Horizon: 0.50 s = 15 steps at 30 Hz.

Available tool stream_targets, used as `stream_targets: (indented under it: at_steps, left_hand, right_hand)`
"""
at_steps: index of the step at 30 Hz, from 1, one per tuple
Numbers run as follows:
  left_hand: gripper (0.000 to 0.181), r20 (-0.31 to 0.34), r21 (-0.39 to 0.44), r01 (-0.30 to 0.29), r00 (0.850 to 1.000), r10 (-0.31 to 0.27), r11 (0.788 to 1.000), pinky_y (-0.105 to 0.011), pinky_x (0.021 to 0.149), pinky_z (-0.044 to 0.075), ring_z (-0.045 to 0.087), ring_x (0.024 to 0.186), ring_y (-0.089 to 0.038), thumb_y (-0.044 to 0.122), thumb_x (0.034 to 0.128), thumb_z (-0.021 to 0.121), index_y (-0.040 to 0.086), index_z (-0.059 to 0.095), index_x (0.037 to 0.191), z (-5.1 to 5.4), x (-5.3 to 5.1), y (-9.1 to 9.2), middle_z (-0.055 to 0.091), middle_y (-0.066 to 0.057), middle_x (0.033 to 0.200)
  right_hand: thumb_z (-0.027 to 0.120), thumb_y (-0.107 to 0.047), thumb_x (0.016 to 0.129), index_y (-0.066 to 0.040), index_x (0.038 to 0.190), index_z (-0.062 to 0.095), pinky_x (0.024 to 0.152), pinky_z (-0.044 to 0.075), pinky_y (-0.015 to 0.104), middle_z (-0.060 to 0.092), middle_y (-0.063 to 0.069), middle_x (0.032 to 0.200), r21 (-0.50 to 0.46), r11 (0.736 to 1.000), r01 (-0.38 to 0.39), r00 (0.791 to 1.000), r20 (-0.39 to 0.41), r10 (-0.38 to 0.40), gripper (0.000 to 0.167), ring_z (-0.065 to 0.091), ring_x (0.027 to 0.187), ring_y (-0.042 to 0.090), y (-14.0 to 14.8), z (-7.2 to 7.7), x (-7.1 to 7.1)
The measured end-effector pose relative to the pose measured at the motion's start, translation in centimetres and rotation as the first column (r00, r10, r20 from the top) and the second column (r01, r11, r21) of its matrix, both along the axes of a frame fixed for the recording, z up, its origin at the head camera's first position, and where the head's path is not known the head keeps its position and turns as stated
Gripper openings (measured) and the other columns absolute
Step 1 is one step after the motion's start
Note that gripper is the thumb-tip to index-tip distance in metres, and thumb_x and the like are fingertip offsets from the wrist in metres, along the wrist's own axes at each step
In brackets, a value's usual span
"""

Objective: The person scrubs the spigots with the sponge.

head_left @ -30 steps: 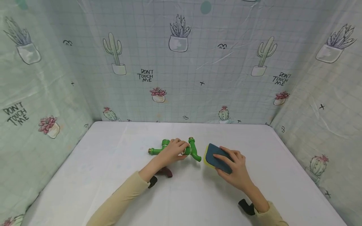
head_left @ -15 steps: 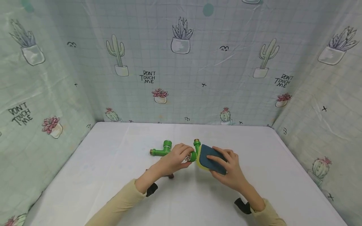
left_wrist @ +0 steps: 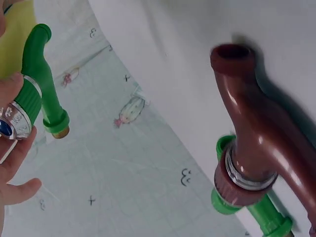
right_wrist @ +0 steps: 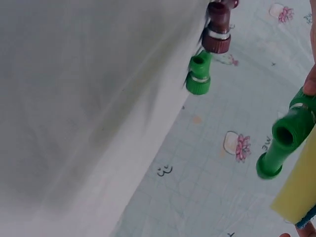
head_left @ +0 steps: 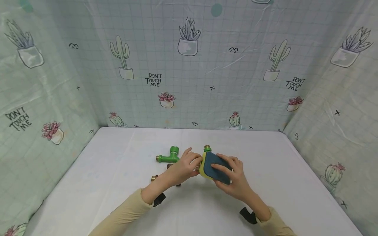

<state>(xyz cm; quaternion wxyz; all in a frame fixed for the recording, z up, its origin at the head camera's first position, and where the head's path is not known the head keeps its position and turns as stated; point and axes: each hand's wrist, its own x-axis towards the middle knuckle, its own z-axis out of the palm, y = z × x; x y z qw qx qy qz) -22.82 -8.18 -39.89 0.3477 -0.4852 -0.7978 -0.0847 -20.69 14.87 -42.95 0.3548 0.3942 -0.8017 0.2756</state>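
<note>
My left hand (head_left: 183, 167) holds a green faucet (left_wrist: 45, 86) by its ribbed knob, which has a silver cap with a blue spot. In the head view a sponge hides most of this faucet, leaving a brass-tipped end showing above. That sponge (head_left: 218, 166), yellow with a dark blue scouring side, is gripped in my right hand (head_left: 234, 178). Its yellow side lies against the faucet. On the table, near my left forearm, are a second green faucet (head_left: 168, 159) and a dark red-brown faucet (left_wrist: 266, 128), partly hidden by the arm in the head view.
A white table (head_left: 118, 144) lies beneath both hands. Cloth printed with cacti (head_left: 189, 82) rises behind it and along both sides. Black wrist pieces (head_left: 248, 215) show beside each forearm.
The sponge has moved left, from apart from the held faucet to against it, now covering most of it. My left hand has shifted slightly right with the faucet.
</note>
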Motion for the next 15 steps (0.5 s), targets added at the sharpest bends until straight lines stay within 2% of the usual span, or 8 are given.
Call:
stream_targets:
  at_steps: [4, 7, 15]
  left_hand:
    - [0.045, -0.014, 0.004, -0.012, 1.0, 0.012, 1.0, -0.038, 0.091, 0.045, 0.056, 0.094, -0.015, 0.019, 0.0636, 0.079, 0.004, 0.056, 0.1, 0.2, 0.2, -0.2, 0.057, -0.005, 0.098]
    - [0.045, -0.018, 0.026, 0.004, 1.0, -0.003, 1.0, -0.035, 0.091, 0.045, 0.056, 0.094, -0.014, 0.019, 0.0631, 0.079, 0.006, 0.057, 0.099, 0.5, 0.4, -0.5, 0.058, -0.004, 0.099]
    - [0.04, -0.052, 0.024, 0.061, 0.997, -0.06, 0.998, -0.037, 0.093, 0.043, 0.055, 0.093, -0.012, 0.02, 0.0643, 0.079, 0.008, 0.058, 0.097, 0.7, 0.8, -0.8, 0.058, -0.001, 0.097]
  right_hand:
    - [0.049, -0.047, 0.084, -0.022, 0.113, 0.059, 0.08, 0.027, 0.045, 0.048, 0.014, 0.125, 0.019, 1.0, 0.002, 1.0, -0.004, -0.002, 0.039, 0.04, 0.099, 0.024, -0.5, 0.3, -0.1]
    - [0.049, -0.047, 0.084, -0.023, 0.113, 0.059, 0.08, 0.027, 0.045, 0.048, 0.014, 0.125, 0.029, 1.0, -0.003, 1.0, -0.008, 0.004, 0.039, 0.041, 0.099, 0.024, -0.4, 0.5, -0.2]
    - [0.048, -0.047, 0.084, -0.025, 0.112, 0.06, 0.079, 0.028, 0.048, 0.049, 0.013, 0.125, 0.063, 0.998, 0.027, 0.999, -0.022, -0.026, 0.038, 0.042, 0.098, 0.024, 1.0, 0.1, -0.6]
